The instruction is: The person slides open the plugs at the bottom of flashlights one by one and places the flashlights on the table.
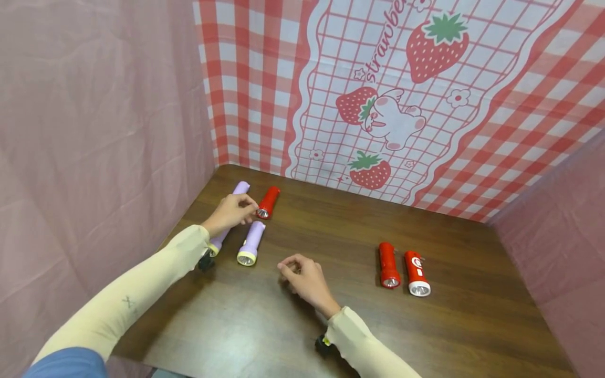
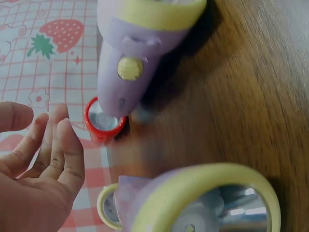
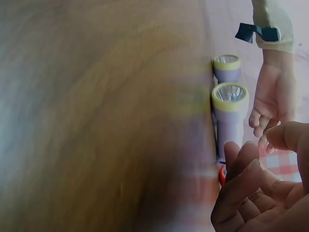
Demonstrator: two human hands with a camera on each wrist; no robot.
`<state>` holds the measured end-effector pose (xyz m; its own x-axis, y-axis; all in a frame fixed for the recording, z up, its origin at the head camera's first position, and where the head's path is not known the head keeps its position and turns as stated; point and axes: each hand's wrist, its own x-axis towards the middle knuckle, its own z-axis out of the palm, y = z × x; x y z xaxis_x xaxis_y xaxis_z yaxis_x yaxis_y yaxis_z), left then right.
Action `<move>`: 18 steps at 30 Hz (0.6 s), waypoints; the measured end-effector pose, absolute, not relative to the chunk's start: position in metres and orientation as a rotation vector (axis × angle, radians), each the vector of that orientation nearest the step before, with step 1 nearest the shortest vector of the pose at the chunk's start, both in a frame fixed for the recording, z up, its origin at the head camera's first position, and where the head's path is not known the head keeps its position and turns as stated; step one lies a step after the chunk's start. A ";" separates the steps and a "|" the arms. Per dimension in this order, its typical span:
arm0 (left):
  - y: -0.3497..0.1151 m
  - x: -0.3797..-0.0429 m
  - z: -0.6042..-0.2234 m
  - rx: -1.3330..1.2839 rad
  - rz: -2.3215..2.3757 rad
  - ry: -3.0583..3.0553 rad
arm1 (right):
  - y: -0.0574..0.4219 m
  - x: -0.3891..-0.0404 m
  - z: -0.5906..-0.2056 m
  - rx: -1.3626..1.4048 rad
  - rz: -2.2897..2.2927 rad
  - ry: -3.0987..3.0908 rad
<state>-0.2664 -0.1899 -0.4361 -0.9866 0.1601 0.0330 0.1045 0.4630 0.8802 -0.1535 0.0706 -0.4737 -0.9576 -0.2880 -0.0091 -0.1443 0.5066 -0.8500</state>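
My left hand [image 1: 232, 212] hovers over the purple flashlights at the left, loosely bent fingers holding nothing. Beneath it, purple shows at the back [image 1: 242, 187] and a purple flashlight's yellow-rimmed head [image 1: 215, 249] in front; the hand hides the stretch between. Just right of that hand lie a red flashlight [image 1: 268, 202] and, nearer me, another purple flashlight [image 1: 252, 242]. In the left wrist view this purple flashlight [image 2: 130, 72] and the red flashlight [image 2: 101, 121] appear beside the fingers. My right hand [image 1: 307, 278] is above the middle of the table, fingers loosely curled, with nothing held.
On the right of the brown wooden table [image 1: 331, 231] lie a red flashlight [image 1: 389, 265] and a red flashlight with a white rim [image 1: 417, 273]. A checked strawberry cloth [image 1: 264, 79] hangs behind; pink curtains [image 1: 104, 105] stand at both sides.
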 end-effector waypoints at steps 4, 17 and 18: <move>-0.193 -0.269 -0.438 0.223 1.560 2.660 | 0.060 -0.154 -0.476 -0.374 -1.426 2.582; -0.201 -0.282 -0.449 0.190 1.447 2.689 | 0.032 -0.162 -0.483 -0.289 -1.449 2.569; -0.200 -0.283 -0.450 0.186 1.441 2.686 | 0.031 -0.163 -0.483 -0.276 -1.449 2.569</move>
